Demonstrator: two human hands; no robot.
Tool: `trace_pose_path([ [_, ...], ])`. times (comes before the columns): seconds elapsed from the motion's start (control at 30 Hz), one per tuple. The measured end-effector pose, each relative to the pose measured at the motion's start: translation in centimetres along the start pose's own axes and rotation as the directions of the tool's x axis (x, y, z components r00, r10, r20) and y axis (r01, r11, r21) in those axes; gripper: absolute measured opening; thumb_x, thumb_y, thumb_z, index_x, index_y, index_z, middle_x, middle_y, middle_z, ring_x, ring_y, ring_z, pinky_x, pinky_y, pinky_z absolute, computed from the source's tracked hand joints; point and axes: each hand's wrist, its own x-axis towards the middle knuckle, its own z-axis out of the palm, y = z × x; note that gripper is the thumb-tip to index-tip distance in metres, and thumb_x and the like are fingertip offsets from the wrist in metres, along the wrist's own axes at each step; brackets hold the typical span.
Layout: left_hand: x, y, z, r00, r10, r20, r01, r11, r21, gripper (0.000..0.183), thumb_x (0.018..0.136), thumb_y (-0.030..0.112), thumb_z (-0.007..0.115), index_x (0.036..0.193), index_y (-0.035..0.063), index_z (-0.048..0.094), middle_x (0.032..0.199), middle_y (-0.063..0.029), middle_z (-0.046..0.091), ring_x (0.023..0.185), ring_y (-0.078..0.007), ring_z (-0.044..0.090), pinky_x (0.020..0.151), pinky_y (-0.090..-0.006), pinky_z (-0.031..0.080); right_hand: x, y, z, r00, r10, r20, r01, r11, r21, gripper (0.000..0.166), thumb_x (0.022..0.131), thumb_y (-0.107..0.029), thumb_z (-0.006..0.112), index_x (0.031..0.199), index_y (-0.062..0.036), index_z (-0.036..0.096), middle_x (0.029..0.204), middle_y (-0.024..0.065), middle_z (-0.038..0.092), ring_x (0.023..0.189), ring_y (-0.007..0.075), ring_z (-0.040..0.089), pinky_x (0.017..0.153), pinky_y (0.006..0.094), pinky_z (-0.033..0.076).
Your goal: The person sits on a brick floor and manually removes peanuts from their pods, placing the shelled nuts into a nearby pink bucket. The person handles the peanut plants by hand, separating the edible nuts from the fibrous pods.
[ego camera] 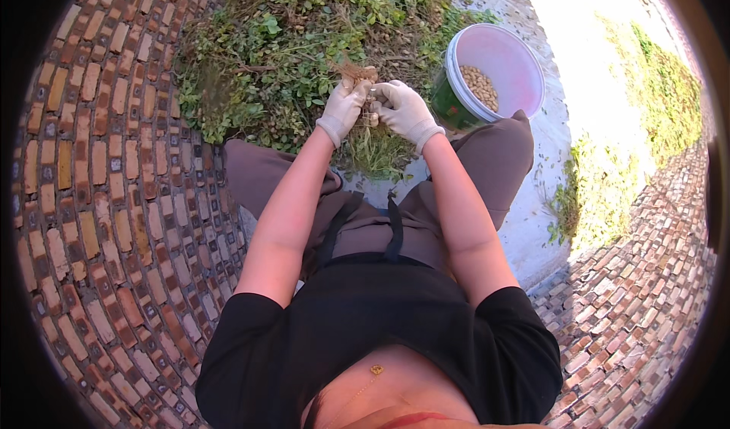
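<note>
My left hand [343, 108], in a pale knit glove, grips a peanut plant by its root end [358, 72], where brown roots and several pods show. The green stems [376, 147] of the plant hang down between my wrists. Close beside it, my gloved right hand [406, 111] has its fingers curled at the pods on the plant. A pale peanut pod [373, 119] shows just under those fingers. Whether the right fingers pinch a pod is hidden by the glove. Beyond both hands spreads a large heap of peanut plants [274, 75] with leaves, stems and pods.
A white-rimmed plastic bucket [516, 58], tilted by my right knee [496, 155], holds picked peanuts [480, 87]. Brick wall [97, 144] rises or paving runs along the left; which one I cannot tell. More plants [604, 195] lie in bright sun at right, beyond the concrete [536, 201].
</note>
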Motion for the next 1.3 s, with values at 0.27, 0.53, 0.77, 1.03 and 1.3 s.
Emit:
trace_pose_path([
  [0.27,2.0,-1.7,-2.3,0.975,0.217,0.049,-0.222,0.96,0.171,0.028,0.096,0.013,0.05,0.122,0.0048,0.053,0.106,-0.0033,0.06,0.085,-0.0102,0.057,0.074,-0.0257,0.05,-0.6,0.0,1.1,0.966,0.237,-0.103,-0.112,0.743,0.659,0.016,0.08,-0.015,0.069,0.082,-0.0012,0.06,0.074,-0.0005,0.061,0.068,0.0044,0.051,0.062,0.0213,0.045],
  [0.53,2.5,-2.2,-0.6,0.958,0.276,-0.077,-0.222,0.886,0.407,0.011,0.09,0.001,0.049,0.101,-0.0002,0.049,0.095,-0.0056,0.059,0.083,-0.0125,0.054,0.076,-0.0239,0.044,-1.8,-0.2,-0.3,0.956,0.271,0.113,-0.29,0.93,0.225,0.025,0.078,-0.029,0.063,0.076,-0.0041,0.063,0.065,0.0064,0.061,0.061,0.0128,0.056,0.061,0.0272,0.047],
  [0.77,4.8,-6.2,-4.8,0.898,0.416,-0.143,-0.293,0.809,0.51,0.008,0.088,0.008,0.053,0.088,0.0004,0.054,0.081,-0.007,0.057,0.073,-0.0172,0.052,0.069,-0.0298,0.043,1.4,-2.0,-1.5,0.884,0.221,0.412,0.007,0.875,-0.484,0.022,0.077,-0.025,0.059,0.093,-0.0109,0.066,0.082,0.0108,0.068,0.08,0.0304,0.067,0.068,0.0444,0.052],
  [1.03,4.8,-6.3,-4.7,0.892,0.344,-0.295,-0.178,0.865,0.469,0.003,0.09,0.004,0.051,0.089,0.0022,0.053,0.081,-0.0038,0.057,0.066,-0.0132,0.051,0.063,-0.0257,0.043,-0.3,-1.3,-0.4,0.962,0.009,0.274,0.011,0.997,-0.071,0.02,0.077,-0.027,0.063,0.076,-0.0071,0.064,0.067,0.0066,0.063,0.061,0.0167,0.06,0.059,0.0289,0.048],
  [1.3,6.2,-6.1,-7.6,0.973,0.161,-0.167,-0.189,0.968,-0.167,0.018,0.094,0.01,0.051,0.11,0.0029,0.056,0.088,-0.0049,0.06,0.07,-0.0169,0.061,0.052,-0.0335,0.055,-3.4,1.9,0.4,0.913,0.343,0.22,-0.352,0.39,0.851,0.027,0.083,-0.007,0.054,0.108,0.0027,0.055,0.1,0.008,0.06,0.08,0.0112,0.06,0.071,0.0246,0.051],
])
